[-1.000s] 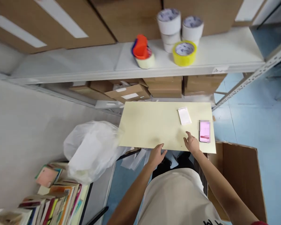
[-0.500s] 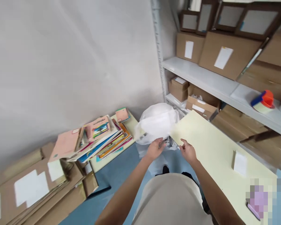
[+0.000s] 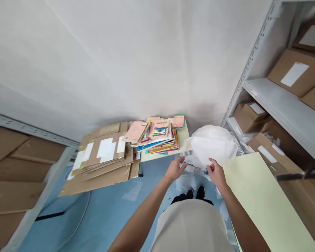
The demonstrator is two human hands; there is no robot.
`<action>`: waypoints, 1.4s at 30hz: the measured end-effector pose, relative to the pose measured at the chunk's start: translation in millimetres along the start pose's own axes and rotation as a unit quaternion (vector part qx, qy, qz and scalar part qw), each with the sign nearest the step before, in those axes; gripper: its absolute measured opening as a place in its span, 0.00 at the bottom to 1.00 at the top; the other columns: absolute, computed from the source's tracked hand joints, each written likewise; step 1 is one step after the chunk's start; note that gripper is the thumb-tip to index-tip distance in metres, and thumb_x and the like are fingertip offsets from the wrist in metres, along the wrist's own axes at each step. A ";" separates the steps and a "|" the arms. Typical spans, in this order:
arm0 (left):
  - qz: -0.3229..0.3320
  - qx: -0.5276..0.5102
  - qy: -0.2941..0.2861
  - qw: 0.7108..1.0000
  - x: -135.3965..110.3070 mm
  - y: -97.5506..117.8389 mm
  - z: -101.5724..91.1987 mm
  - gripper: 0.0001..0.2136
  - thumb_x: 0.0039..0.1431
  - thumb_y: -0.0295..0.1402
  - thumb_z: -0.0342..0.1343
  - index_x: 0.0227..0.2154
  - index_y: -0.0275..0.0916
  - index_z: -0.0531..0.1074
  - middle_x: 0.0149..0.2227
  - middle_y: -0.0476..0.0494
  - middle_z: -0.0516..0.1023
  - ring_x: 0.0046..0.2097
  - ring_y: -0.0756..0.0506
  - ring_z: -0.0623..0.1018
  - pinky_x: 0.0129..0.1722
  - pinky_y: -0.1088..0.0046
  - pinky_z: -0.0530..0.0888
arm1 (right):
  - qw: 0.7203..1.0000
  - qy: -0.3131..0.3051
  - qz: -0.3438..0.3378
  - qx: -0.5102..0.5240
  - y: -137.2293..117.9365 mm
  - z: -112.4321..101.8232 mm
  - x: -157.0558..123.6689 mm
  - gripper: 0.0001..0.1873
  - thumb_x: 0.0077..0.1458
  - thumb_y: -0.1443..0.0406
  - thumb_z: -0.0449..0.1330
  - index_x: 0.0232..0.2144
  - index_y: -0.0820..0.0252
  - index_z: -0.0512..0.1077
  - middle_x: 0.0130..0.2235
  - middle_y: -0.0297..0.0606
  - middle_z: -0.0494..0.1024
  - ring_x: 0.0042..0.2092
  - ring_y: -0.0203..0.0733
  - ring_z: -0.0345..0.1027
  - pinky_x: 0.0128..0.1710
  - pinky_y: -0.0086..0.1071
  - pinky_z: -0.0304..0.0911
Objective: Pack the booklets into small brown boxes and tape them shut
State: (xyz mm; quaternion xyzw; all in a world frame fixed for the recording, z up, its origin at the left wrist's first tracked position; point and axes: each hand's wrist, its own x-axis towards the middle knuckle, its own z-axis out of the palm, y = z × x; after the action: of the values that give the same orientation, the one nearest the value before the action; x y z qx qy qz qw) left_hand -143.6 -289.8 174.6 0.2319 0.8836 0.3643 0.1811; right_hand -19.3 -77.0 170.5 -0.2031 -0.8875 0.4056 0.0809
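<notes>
A bulging white plastic bag [image 3: 212, 145] sits at the corner between a pale yellow table [image 3: 262, 203] and a low table with books. My left hand [image 3: 176, 168] grips the bag's lower left edge, fingers closed on the plastic. My right hand [image 3: 215, 172] pinches the bag's lower front edge just to the right. Both forearms reach forward from below.
A stack of colourful books [image 3: 157, 134] lies on a low table by the wall. Flattened cardboard [image 3: 102, 157] is piled to its left. A metal shelf [image 3: 280, 105] with cardboard boxes [image 3: 294, 71] stands on the right. The floor [image 3: 105, 217] is blue.
My view has swung left from the yellow table and the tape rolls toward the wall corner. Both hands left the table edge and now hold the white bag.
</notes>
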 end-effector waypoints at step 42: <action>0.024 -0.368 0.244 0.897 37.2 -97.8 -97.7 0.18 0.57 0.47 0.57 0.43 0.39 0.73 0.52 0.34 0.74 0.57 0.38 0.72 0.55 0.57 0.69 | 0.911 0.030 0.152 0.383 -151.5 168.0 124.6 0.23 0.35 0.57 0.71 0.36 0.52 0.70 0.29 0.29 0.73 0.34 0.41 0.72 0.30 0.33 0.69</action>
State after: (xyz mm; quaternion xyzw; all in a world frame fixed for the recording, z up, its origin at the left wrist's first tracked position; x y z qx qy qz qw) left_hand -249.2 -385.7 163.2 0.0736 0.6974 0.7125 0.0238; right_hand -228.5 -228.5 171.4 -0.3010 -0.6195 0.7156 0.1160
